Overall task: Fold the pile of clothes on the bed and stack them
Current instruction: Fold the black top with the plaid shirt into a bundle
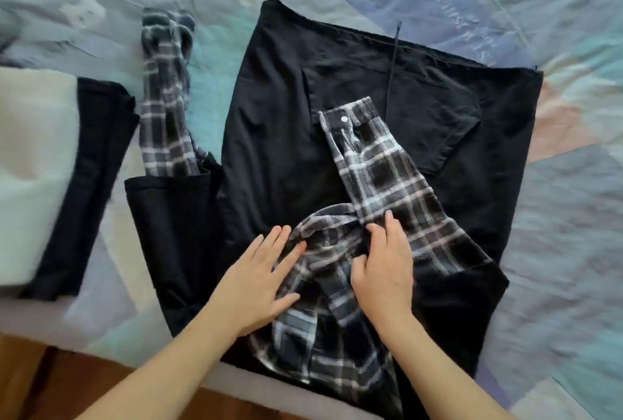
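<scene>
1. The left hand lies flat, fingers straight and spread, pressing the near part of a plaid shirt. It grips nothing.
2. The right hand rests on the same shirt just beside the left. Its fingers bend a little over the bunched cloth where a sleeve joins the body; whether it pinches the cloth or only presses it I cannot tell.
3. The shirt lies under both hands, on top of a black garment spread on the bed. One sleeve, its cuff buttoned, runs forward from the right hand. The other sleeve stretches well beyond the left hand, off to its left.
4. Done, as far as can be seen: far left of the left hand lie a folded black piece and a pale folded piece, touching side by side. They look finished, though they are not yet stacked one on the other.
5. In hand, I judge: folding the shirt, at an early stage, as one sleeve is crossed in and the other is not.
6. Left: finish the shirt, fold the black garment beneath it, then stack everything.
</scene>
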